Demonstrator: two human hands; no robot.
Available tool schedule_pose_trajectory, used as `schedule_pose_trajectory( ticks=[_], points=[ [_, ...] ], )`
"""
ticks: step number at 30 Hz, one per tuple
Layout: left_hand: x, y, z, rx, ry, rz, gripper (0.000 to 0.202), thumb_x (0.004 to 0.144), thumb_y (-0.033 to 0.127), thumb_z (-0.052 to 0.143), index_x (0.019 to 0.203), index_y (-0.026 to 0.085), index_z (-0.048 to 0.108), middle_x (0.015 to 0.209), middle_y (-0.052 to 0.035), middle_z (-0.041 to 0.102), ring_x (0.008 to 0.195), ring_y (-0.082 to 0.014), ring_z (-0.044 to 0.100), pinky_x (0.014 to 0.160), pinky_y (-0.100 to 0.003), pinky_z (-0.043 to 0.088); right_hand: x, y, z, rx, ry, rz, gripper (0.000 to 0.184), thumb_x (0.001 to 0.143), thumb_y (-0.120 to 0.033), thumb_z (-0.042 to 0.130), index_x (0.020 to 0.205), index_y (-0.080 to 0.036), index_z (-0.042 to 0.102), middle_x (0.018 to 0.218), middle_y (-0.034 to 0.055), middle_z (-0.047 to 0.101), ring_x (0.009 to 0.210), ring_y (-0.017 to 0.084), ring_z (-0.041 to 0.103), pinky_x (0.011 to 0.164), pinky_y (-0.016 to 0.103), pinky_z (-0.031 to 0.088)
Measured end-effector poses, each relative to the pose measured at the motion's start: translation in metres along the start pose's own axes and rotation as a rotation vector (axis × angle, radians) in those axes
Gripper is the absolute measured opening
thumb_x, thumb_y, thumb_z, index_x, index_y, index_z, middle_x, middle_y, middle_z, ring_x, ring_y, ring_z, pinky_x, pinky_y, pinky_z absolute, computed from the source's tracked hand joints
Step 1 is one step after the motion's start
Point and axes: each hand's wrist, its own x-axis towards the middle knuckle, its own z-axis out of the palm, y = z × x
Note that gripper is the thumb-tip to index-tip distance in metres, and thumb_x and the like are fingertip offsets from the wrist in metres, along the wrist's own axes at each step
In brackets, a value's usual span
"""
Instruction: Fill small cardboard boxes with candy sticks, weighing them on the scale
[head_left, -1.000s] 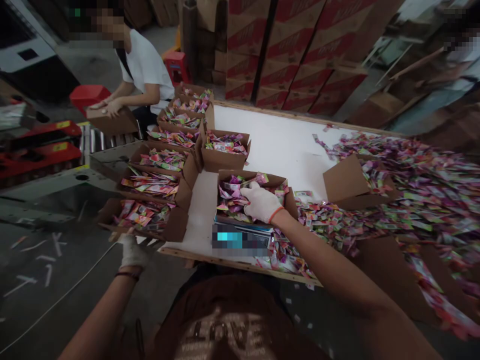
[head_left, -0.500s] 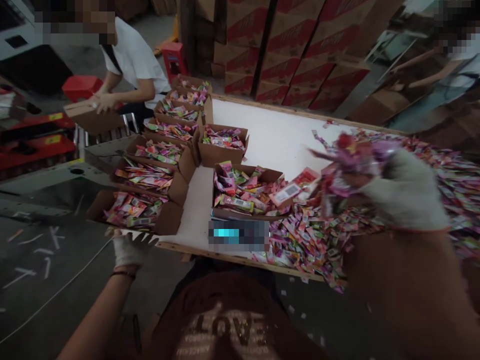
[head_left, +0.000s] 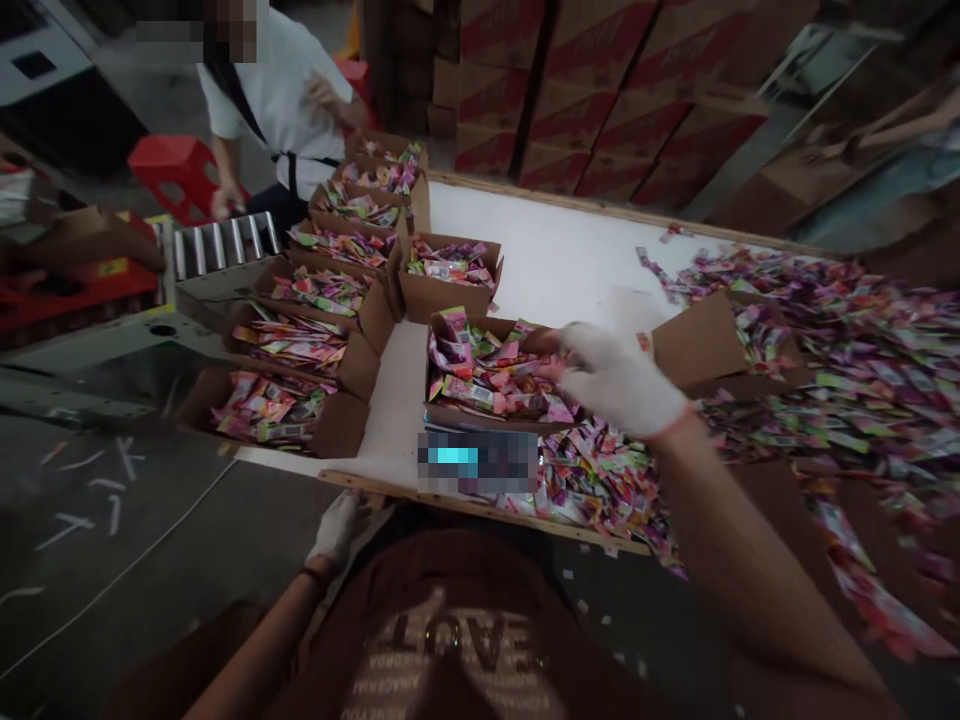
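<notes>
My right hand [head_left: 619, 380], in a white glove, reaches over the right rim of a brown cardboard box [head_left: 442, 412] heaped with colourful sachets [head_left: 487, 370]. Its fingers are blurred by motion and rest on the sachets at the box's right edge. The box stands on a scale with a lit display [head_left: 478, 462] at the table's near edge. My left hand [head_left: 339, 528], also gloved, hangs below the wooden table edge, close to my body, fingers loosely together and touching nothing I can make out.
Several filled boxes [head_left: 300, 345] line the left side. A large heap of loose sachets [head_left: 825, 370] covers the right of the white table [head_left: 570, 270], with an open box [head_left: 697, 340] tipped in it. A person in white [head_left: 277, 90] stands by a roller conveyor [head_left: 217, 245]. Stacked cartons [head_left: 600, 90] behind.
My right hand, raised with a bunch of sachets half a second ago, has dropped to the box on the scale. My left hand has left the near-left box and pulled in below the table edge.
</notes>
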Motion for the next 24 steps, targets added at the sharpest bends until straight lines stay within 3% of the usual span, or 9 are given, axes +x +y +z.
schedule_pose_trajectory(
  ticks=[2, 4, 8, 15, 21, 24],
  points=[
    [0.0, 0.005, 0.004, -0.014, -0.007, 0.008, 0.012, 0.095, 0.031, 0.06, 0.099, 0.02, 0.064, 0.108, -0.0147, 0.072, 0.089, -0.025, 0.073, 0.078, -0.034, 0.057, 0.029, -0.028, 0.026, -0.155, -0.176, -0.028, 0.044, 0.092, -0.032, 0.068, 0.133, -0.018, 0.066, 0.134, 0.0141, 0.067, 0.12, 0.029, 0.067, 0.105, 0.041, 0.053],
    [-0.001, 0.01, 0.006, -0.032, -0.016, 0.018, 0.014, 0.094, 0.031, 0.063, 0.101, 0.02, 0.065, 0.108, -0.0147, 0.073, 0.092, -0.0245, 0.073, 0.077, -0.032, 0.057, 0.051, -0.041, 0.049, -0.31, -0.279, 0.02, 0.057, 0.089, -0.035, 0.072, 0.143, -0.02, 0.06, 0.146, 0.0169, 0.058, 0.124, 0.033, 0.066, 0.102, 0.043, 0.054],
    [-0.009, 0.011, 0.003, -0.068, -0.001, 0.004, 0.017, 0.093, 0.03, 0.063, 0.106, 0.019, 0.065, 0.111, -0.0144, 0.072, 0.087, -0.0226, 0.073, 0.075, -0.031, 0.058, 0.067, -0.037, 0.072, -0.489, -0.346, 0.031, 0.041, 0.096, -0.023, 0.057, 0.136, -0.021, 0.067, 0.137, 0.0173, 0.061, 0.112, 0.03, 0.072, 0.088, 0.038, 0.058],
    [-0.02, 0.013, 0.006, -0.041, 0.008, -0.036, 0.006, 0.092, 0.025, 0.064, 0.094, 0.019, 0.066, 0.103, -0.0127, 0.071, 0.079, -0.0212, 0.069, 0.072, -0.031, 0.056, 0.064, -0.013, 0.053, -0.487, -0.341, -0.191, 0.033, 0.097, -0.011, 0.049, 0.111, -0.013, 0.079, 0.115, 0.0169, 0.074, 0.117, 0.026, 0.066, 0.104, 0.034, 0.05],
    [-0.014, 0.03, 0.019, -0.057, -0.01, -0.005, 0.008, 0.093, 0.024, 0.064, 0.096, 0.018, 0.066, 0.106, -0.0123, 0.071, 0.081, -0.0195, 0.069, 0.073, -0.03, 0.056, 0.036, -0.007, 0.026, -0.103, -0.023, -0.077, 0.044, 0.085, -0.002, 0.047, 0.115, -0.015, 0.076, 0.125, 0.0119, 0.072, 0.115, 0.022, 0.066, 0.104, 0.032, 0.051],
    [-0.008, 0.034, 0.019, -0.069, -0.004, 0.001, 0.012, 0.09, 0.024, 0.064, 0.1, 0.016, 0.066, 0.106, -0.0119, 0.071, 0.079, -0.0188, 0.07, 0.074, -0.03, 0.056, 0.009, 0.002, 0.003, 0.233, 0.101, 0.011, 0.034, 0.086, -0.013, 0.055, 0.112, -0.019, 0.076, 0.108, 0.0075, 0.076, 0.096, 0.02, 0.07, 0.088, 0.032, 0.057]
  ],
)
